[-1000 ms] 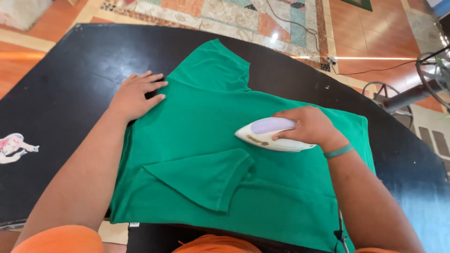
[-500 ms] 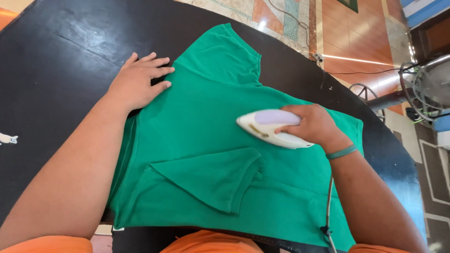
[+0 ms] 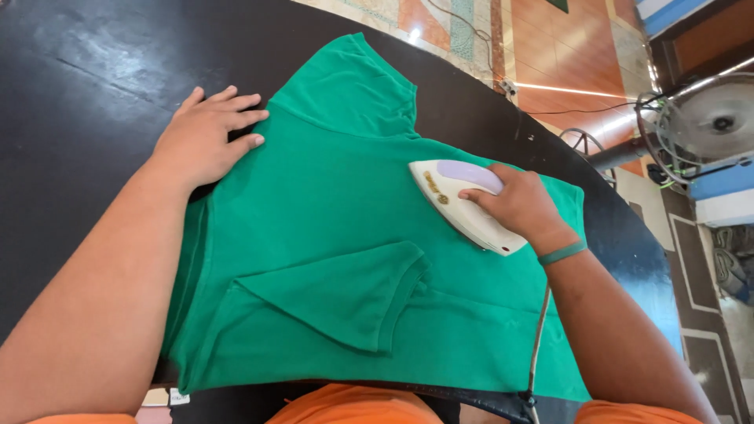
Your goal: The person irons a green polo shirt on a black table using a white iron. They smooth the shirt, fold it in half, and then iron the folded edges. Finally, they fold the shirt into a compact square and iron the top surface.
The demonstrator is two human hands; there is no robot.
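A green shirt (image 3: 330, 204) lies spread flat on a black table (image 3: 94, 71), one sleeve folded over its front near me. My right hand (image 3: 522, 204) grips the handle of a white and lilac clothes iron (image 3: 459, 200) that rests on the shirt's right half, its tip pointing left. My left hand (image 3: 208, 137) lies flat, fingers spread, pressing the shirt's left edge onto the table. A green band sits on my right wrist.
The iron's cord (image 3: 538, 330) runs down along my right forearm to the table's near edge. A standing fan (image 3: 703, 126) is on the tiled floor to the right. A patterned rug (image 3: 440, 20) lies beyond the table.
The iron has stayed on the shirt's right half, shifting slightly. My left hand keeps pressing the left edge. The view has moved closer and turned.
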